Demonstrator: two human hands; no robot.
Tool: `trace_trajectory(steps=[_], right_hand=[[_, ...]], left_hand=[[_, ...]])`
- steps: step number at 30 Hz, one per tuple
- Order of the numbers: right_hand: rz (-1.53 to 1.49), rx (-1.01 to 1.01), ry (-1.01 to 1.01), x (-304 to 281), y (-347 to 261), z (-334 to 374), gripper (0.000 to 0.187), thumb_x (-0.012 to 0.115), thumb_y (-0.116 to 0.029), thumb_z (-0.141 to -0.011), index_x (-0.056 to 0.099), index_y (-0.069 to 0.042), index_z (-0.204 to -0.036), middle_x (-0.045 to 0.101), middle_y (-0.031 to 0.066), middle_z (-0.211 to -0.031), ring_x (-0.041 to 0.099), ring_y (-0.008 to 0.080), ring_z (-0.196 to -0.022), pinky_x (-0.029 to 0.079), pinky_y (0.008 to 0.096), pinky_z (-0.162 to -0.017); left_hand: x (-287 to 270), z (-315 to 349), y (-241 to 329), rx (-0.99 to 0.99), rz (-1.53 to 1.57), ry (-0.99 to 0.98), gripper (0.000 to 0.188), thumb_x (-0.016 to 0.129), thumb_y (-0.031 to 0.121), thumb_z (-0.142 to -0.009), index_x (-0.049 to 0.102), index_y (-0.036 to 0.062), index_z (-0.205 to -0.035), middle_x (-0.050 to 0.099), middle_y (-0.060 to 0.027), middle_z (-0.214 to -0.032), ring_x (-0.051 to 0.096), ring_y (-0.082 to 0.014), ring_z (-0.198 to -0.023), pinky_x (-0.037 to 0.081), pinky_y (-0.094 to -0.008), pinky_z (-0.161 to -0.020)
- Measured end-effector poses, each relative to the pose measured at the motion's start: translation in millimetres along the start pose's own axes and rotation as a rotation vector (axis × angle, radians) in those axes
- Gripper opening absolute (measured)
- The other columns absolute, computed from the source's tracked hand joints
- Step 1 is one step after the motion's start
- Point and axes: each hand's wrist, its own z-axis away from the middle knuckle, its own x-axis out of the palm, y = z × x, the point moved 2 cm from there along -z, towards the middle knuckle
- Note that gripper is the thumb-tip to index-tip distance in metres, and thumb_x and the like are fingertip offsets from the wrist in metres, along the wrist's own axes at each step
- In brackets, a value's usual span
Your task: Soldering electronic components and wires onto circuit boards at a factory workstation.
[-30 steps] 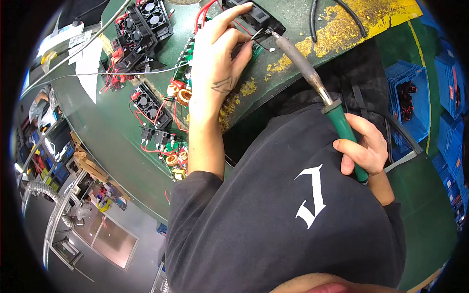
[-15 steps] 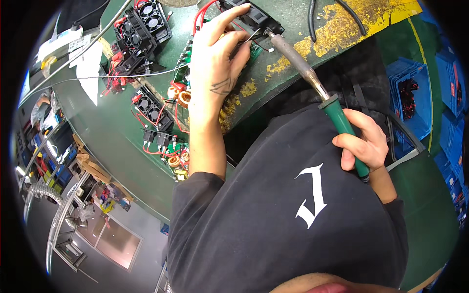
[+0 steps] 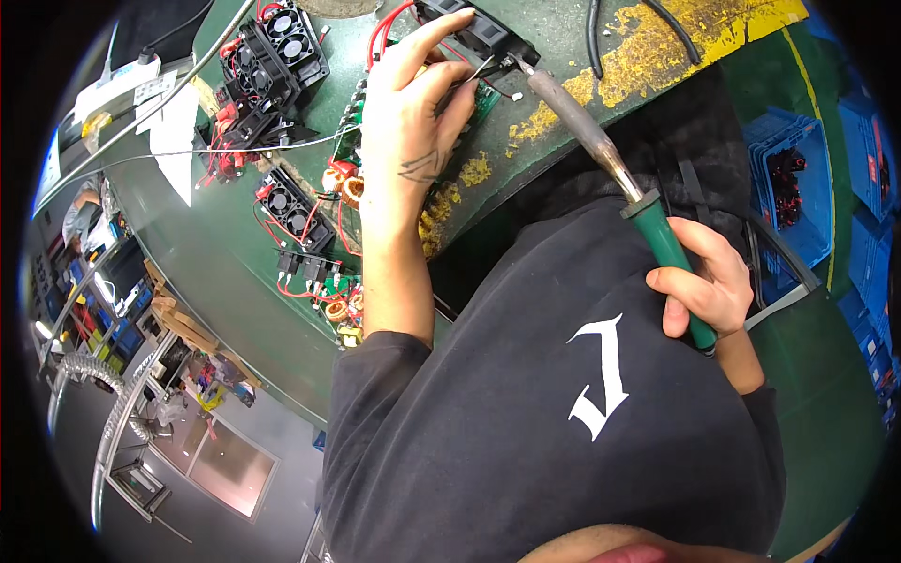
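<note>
Right hand (image 3: pixel 709 281) is wrapped around the green handle of a soldering iron (image 3: pixel 610 159), fingers curled snugly around it and the thumb laid along it. The iron slants up and to the left, and its tip is right at the near edge of a black housing (image 3: pixel 483 33) at the top of the view; too small to tell if it's actually touching. Left hand (image 3: pixel 413 113) is half curled: index stretched out with its tip on the housing, thumb and middle finger pinched nearly together on a thin silvery wire (image 3: pixel 483 68) that points toward the iron's tip. The housing sits over the green counter (image 3: pixel 216 253), with a green circuit board (image 3: pixel 488 97) just below it, partly behind the left hand, and red wires (image 3: pixel 380 36) looping beside it. Left of the forearm there's a small fan unit (image 3: pixel 289 202) with red leads, a couple of copper coils (image 3: pixel 353 190), and farther up a pile of bigger black fans (image 3: pixel 272 56). A pale cable (image 3: pixel 272 148) runs across toward the left hand. Over on the right, two black tool handles (image 3: pixel 593 38) lie near the worn yellow paint (image 3: pixel 648 66), and a blue bin (image 3: pixel 817 159) stands beyond the counter's edge.
</note>
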Motion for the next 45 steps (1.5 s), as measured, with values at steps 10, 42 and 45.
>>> trace_trajectory(steps=[10,42,45], right_hand=[[-0.234,0.076,0.237,-13.1,-1.2,8.0,0.049,0.04,-0.052,-0.109,0.054,-0.006,-0.109,0.061,0.0361,-0.108,0.071,0.0377,-0.085,0.063,0.0422,-0.07],[-0.185,0.124,0.518,-61.4,56.5,16.1,0.04,0.03,-0.021,-0.1,0.056,0.003,-0.12,0.06,0.0441,-0.117,0.071,0.05,-0.09,0.066,0.0509,-0.072],[-0.203,0.122,0.522,-60.5,57.5,18.8,0.04,0.03,-0.021,-0.1,0.056,0.003,-0.12,0.06,0.0439,-0.117,0.071,0.0498,-0.091,0.066,0.0508,-0.072]], left_hand=[[-2.0,-2.1,1.5,0.008,-0.012,-0.014,0.017,0.079,0.001,-0.077,0.073,-0.0004,-0.092,0.07,-0.0056,-0.131,0.065,-0.0187,-0.091,0.055,-0.0306,-0.085],[-4.2,-6.8,5.5,-0.05,-0.003,-0.054,0.017,0.08,0.0,-0.075,0.075,-0.0007,-0.091,0.07,-0.0083,-0.13,0.067,-0.0167,-0.088,0.057,-0.0305,-0.083],[-3.6,-7.1,6.2,-0.042,-0.004,-0.052,0.017,0.08,-0.001,-0.075,0.075,-0.0011,-0.091,0.07,-0.0089,-0.13,0.067,-0.0168,-0.088,0.057,-0.0306,-0.083]])
